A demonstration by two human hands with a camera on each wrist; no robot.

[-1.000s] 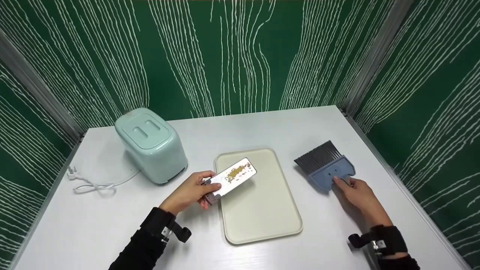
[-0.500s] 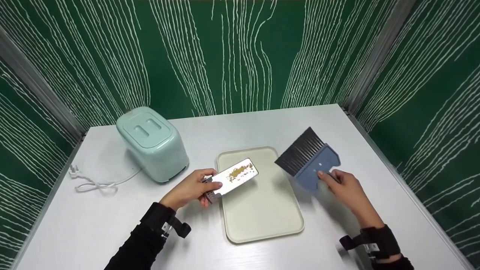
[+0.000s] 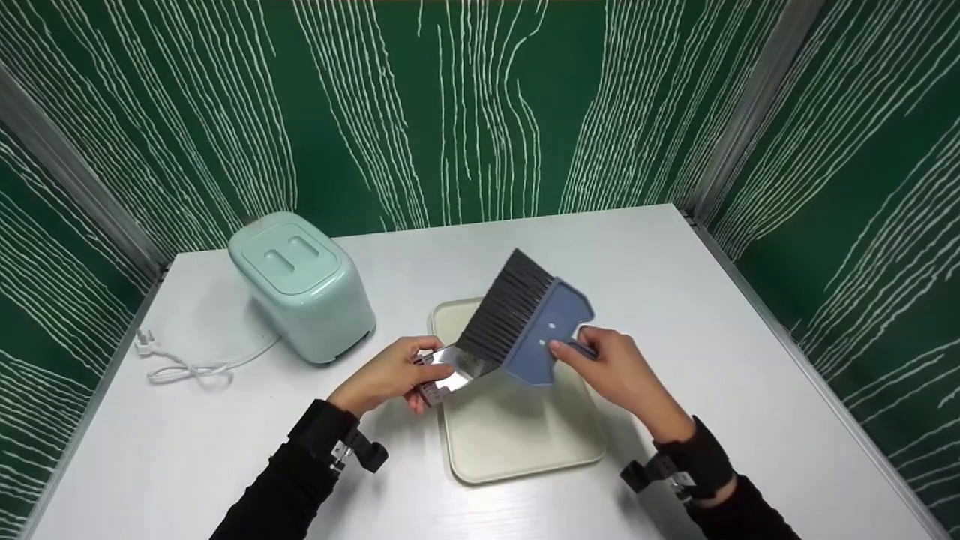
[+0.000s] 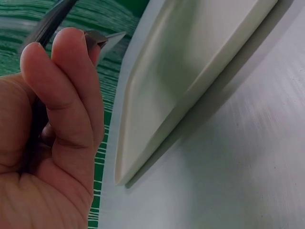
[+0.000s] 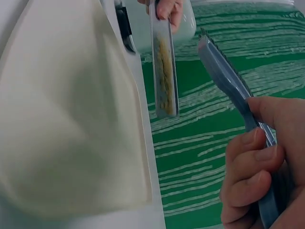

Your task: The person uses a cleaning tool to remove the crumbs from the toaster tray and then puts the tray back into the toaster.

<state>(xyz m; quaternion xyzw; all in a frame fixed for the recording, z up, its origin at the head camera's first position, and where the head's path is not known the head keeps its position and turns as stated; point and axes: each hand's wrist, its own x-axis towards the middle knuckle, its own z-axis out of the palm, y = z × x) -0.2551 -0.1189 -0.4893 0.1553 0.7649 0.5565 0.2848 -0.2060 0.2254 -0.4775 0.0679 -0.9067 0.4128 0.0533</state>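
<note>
My left hand (image 3: 405, 369) pinches the near end of a shiny metal crumb tray (image 3: 454, 370), held above the left edge of a cream serving tray (image 3: 525, 435). My right hand (image 3: 592, 358) grips the handle of a blue hand brush (image 3: 546, 331). Its dark bristles (image 3: 504, 312) point up and left and cover most of the crumb tray. In the right wrist view the crumb tray (image 5: 164, 71) carries yellow-brown crumbs, and the brush (image 5: 223, 71) hovers just beside it, apart from it. The left wrist view shows my curled fingers (image 4: 62, 109) and the cream tray (image 4: 190, 71).
A mint-green toaster (image 3: 300, 283) stands at the back left of the white table (image 3: 675, 285). Its white cord and plug (image 3: 176, 364) lie to the left. Green patterned walls close in the table on three sides.
My right hand lifted the brush off the table at the right and carried it left, over the crumb tray. The left hand and the crumb tray have barely moved.
</note>
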